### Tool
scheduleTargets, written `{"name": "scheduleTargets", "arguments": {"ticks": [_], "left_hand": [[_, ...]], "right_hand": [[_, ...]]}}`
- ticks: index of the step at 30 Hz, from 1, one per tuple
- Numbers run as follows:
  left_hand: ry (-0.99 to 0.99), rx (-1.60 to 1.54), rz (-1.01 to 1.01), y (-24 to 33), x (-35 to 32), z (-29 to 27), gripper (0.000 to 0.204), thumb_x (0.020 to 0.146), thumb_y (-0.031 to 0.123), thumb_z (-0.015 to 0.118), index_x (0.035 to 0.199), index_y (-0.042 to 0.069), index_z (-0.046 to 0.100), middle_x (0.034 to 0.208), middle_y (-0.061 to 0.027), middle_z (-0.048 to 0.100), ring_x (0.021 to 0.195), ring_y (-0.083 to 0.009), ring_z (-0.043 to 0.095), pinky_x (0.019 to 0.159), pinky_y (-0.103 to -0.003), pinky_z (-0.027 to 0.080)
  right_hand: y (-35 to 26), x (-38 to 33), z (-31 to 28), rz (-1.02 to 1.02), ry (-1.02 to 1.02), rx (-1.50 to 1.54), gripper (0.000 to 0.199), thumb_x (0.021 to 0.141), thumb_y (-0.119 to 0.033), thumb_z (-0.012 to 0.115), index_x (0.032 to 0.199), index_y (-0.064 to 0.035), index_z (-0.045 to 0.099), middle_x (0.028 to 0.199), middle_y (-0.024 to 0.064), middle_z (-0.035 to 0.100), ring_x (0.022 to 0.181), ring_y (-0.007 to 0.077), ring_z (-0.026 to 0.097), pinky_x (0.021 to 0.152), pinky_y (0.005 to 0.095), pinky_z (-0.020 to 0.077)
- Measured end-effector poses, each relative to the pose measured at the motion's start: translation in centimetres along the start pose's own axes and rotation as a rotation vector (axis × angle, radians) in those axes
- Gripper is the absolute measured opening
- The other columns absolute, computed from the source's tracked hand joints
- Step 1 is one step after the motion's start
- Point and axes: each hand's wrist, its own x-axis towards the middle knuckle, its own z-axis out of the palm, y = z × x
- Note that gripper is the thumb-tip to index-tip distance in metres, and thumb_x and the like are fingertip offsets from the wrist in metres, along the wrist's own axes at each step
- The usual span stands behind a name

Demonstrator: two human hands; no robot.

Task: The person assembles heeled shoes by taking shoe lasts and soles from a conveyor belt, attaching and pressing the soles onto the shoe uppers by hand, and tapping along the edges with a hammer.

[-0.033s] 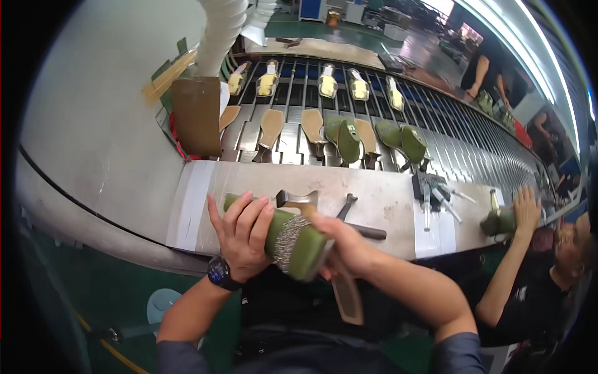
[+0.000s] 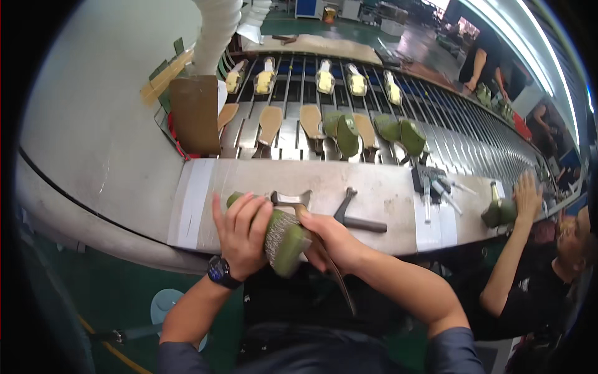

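Note:
Below the bench's near edge, my left hand (image 2: pixel 244 234) is wrapped round a green shoe upper (image 2: pixel 285 252) with a band of glittering stones across it. My right hand (image 2: pixel 333 240) grips a tan shoe sole (image 2: pixel 338 279), turned nearly edge-on beside the upper. A dark glossy heel (image 2: pixel 293 199) shows at the sole's upper end. The two pieces lie close together; my fingers hide whether they touch. To the right of my right hand, a hammer (image 2: pixel 364 224) rests on the bench.
Across the pale bench (image 2: pixel 386 193), a slatted conveyor (image 2: pixel 299 128) carries tan soles (image 2: pixel 270 124), green uppers (image 2: pixel 346 134) and yellow-lined shoe parts (image 2: pixel 325 78). White-handled tools stand in a black holder (image 2: pixel 427 181). At right, a co-worker's hand (image 2: pixel 527 196) is beside another green upper (image 2: pixel 498 213).
The sole in my right hand has turned from showing its flat face to nearly edge-on. The green upper has tilted with its stone band turned a little. My left hand keeps its hold.

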Motion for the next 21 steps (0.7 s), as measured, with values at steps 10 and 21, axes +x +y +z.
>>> {"name": "scheduleTargets", "arguments": {"ticks": [10,21], "left_hand": [[0.041,-1.377,-0.955,-1.0,-3.7,-0.2,0.052,0.098,0.025,0.067,0.139,-0.004,0.055,0.126,-0.0175,0.069,0.115,-0.0246,0.068,0.104,-0.039,0.052],[0.093,-1.598,-1.076,-1.6,-6.4,0.8,0.069,0.097,0.041,0.066,0.147,-0.002,0.048,0.131,-0.0213,0.066,0.122,-0.0294,0.065,0.108,-0.042,0.051]], "right_hand": [[7.2,5.4,-7.9,-0.419,0.783,0.311,0.020,0.102,-0.021,0.071,0.091,-0.0083,0.061,0.084,-0.0006,0.063,0.074,0.0109,0.055,0.070,0.0275,0.0461],[2.0,2.7,-7.0,-0.832,0.757,-0.892,0.028,0.089,0.004,0.061,0.116,0.0001,0.069,0.115,0.0157,0.076,0.110,0.0238,0.072,0.099,0.0360,0.0538]]}}
